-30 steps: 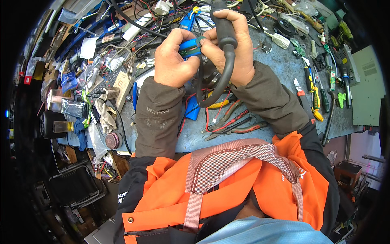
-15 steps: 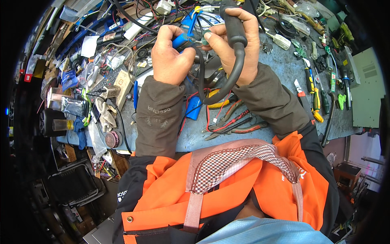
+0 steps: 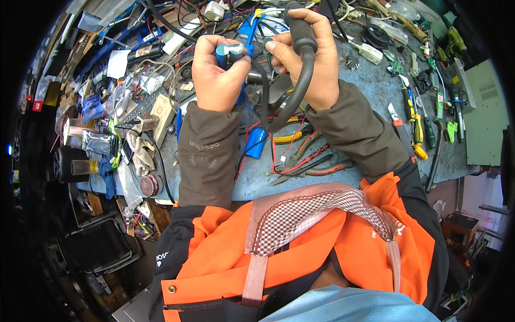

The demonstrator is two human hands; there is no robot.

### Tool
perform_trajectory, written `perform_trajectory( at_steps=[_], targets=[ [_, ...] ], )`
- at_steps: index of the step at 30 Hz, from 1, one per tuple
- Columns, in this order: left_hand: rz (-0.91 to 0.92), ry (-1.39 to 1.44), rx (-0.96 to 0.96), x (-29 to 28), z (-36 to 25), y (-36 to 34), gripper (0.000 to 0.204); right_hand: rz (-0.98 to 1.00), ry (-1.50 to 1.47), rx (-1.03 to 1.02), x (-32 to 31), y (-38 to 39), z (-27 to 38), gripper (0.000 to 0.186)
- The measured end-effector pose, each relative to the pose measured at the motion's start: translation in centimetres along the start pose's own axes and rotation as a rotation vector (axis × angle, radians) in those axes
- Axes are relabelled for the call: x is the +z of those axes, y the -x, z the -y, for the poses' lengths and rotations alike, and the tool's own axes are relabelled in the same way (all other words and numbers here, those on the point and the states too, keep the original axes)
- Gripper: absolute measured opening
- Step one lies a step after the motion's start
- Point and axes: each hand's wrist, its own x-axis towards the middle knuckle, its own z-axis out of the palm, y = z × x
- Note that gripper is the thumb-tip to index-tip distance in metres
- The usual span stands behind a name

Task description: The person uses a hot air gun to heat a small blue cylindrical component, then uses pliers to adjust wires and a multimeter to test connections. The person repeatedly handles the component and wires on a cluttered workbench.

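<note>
My left hand (image 3: 217, 80) is closed on a pair of blue battery cells (image 3: 221, 57) with green end pieces and pale metal on top. My right hand (image 3: 316, 72) grips a black handle (image 3: 300, 32), from which a thick black cable (image 3: 303, 80) loops down between my hands. Its thumb and forefinger are at a small greenish piece, too hidden to make out. A loose blue cylindrical pack (image 3: 256, 142) lies below, among red wires and pliers (image 3: 327, 170).
The workbench (image 3: 354, 182) carries tangled cables, a wooden block (image 3: 161, 115), a work glove (image 3: 140, 153), a round tin (image 3: 151, 185) and, at the right, screwdrivers (image 3: 417, 129), a knife (image 3: 392, 112) and a pale metal panel (image 3: 483, 115). A black chair (image 3: 99, 244) stands lower left.
My left hand has shifted left, away from my right hand, and the blue cells in it are turned end-up. My right hand and handle moved slightly right, then back a little.
</note>
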Motion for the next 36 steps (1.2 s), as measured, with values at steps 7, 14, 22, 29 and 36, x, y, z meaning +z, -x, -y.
perform_trajectory(
  at_steps=[7,14,22,29,36],
  targets=[
    [0.084,0.145,-0.106,0.2,-0.7,0.2,0.04,0.053,-0.05,0.043,0.0,0.1,0.0,0.06],
    [0.063,0.211,-0.189,0.7,-1.3,0.3,0.04,0.081,-0.008,0.006,-0.2,-0.1,-0.5,0.058],
    [-0.016,0.312,-0.36,-0.5,-1.3,0.0,0.039,0.109,-0.234,0.189,0.2,-0.4,-0.2,0.058],
    [-0.162,0.34,-0.385,-1.4,-0.6,-0.4,0.03,0.165,-0.045,0.15,-0.8,-0.7,0.9,0.051],
    [-0.142,0.29,-0.399,-1.7,-0.9,-0.6,0.029,0.281,0.089,-0.139,-1.2,-0.8,1.1,0.053]
  ],
)
